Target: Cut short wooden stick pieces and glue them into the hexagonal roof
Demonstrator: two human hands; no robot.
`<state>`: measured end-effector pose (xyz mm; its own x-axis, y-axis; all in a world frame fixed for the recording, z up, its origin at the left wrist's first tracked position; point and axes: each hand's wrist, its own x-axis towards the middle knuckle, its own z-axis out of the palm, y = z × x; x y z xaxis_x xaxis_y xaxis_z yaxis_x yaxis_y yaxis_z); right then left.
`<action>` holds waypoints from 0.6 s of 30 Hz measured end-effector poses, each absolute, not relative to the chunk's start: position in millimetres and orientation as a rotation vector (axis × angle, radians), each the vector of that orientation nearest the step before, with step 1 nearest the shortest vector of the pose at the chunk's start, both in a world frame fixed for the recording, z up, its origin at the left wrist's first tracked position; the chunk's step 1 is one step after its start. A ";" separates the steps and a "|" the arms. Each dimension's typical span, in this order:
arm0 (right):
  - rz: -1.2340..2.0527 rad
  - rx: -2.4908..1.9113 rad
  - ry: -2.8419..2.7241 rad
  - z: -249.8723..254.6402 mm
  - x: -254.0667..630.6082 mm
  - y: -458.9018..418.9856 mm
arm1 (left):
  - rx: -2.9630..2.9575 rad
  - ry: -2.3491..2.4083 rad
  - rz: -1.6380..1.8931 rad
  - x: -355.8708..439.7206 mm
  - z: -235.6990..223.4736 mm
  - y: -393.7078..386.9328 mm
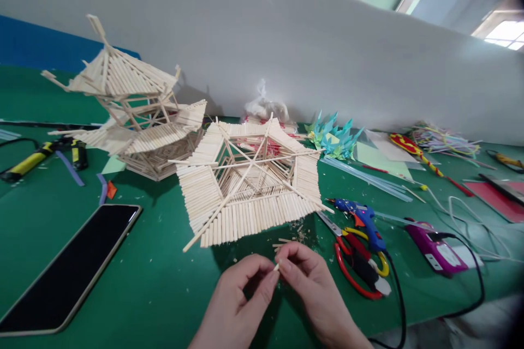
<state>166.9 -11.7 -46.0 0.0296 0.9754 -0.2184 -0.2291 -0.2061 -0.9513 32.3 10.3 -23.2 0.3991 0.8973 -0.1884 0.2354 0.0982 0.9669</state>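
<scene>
My left hand and my right hand meet above the green table's near side, thumbs and forefingers pinched. Between the fingertips a small pale wooden stick piece shows; most of it is covered by the fingers. Just beyond my hands stands a roof-like model of wooden sticks, with slatted sides around an open frame and crossed sticks on top. Several loose short sticks and crumbs lie between the model and my right hand.
A taller stick pavilion stands at left behind a phone. To the right lie red-handled scissors, a blue glue gun with its cable, and a purple power strip. A teal paper ornament and glue sticks sit farther back.
</scene>
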 end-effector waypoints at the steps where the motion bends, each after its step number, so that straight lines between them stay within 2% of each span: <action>1: 1.418 -1.213 -0.882 -46.6 166.1 -11.0 | 1.365 1.095 0.684 31.7 -24.2 10.3; 8: 1.254 -1.270 -0.833 -61.0 169.1 -12.2 | 0.995 1.104 0.688 25.1 -31.8 8.2; 12: 1.287 -1.188 -1.100 -65.8 169.6 -16.3 | 0.968 1.056 0.649 24.8 -37.1 6.1; 18: 1.110 -1.214 -1.476 -69.3 169.9 -16.2 | 0.995 1.058 0.613 23.5 -52.7 3.2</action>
<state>169.9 -16.2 -69.3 -0.1149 0.9888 0.0950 0.1828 0.1151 -0.9764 23.5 3.2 -52.7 0.3947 0.8149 -0.4245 0.0369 0.4476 0.8935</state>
